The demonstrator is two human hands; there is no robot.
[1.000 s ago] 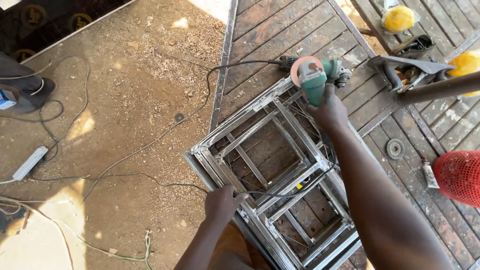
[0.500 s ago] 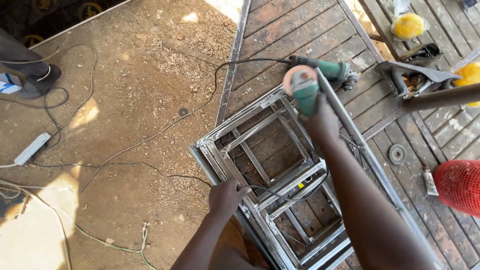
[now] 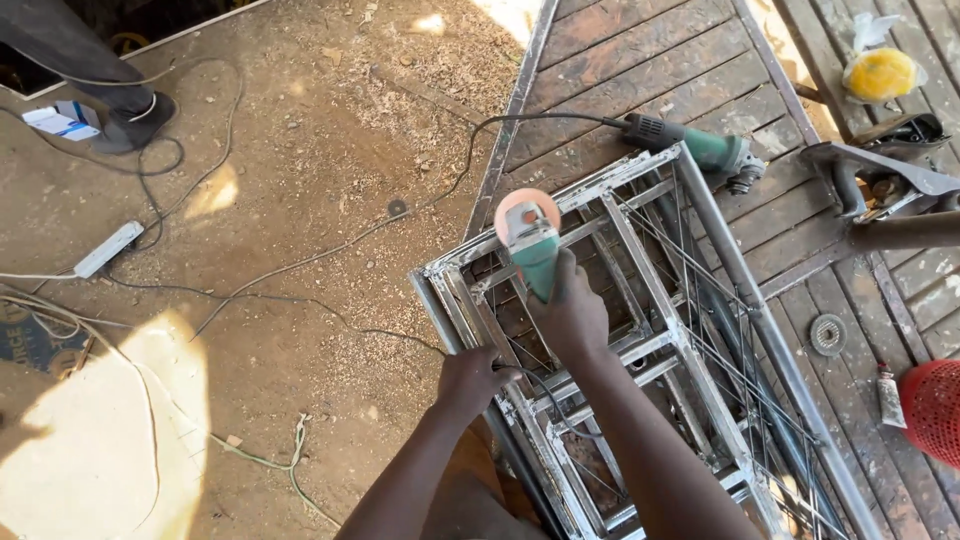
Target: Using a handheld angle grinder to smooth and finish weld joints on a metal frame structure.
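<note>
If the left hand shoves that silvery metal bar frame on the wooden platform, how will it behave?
The silvery metal bar frame would probably slide as one stiff piece, since its bars look joined. It looks fairly heavy. Its corner by the left hand overhangs the wooden platform, so it might tip towards the ground.

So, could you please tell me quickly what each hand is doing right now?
Left hand: closed on the metal frame's edge.
Right hand: closed around the green grinder.

The red basket is cut off at the right edge (the metal frame at the bottom).
</note>
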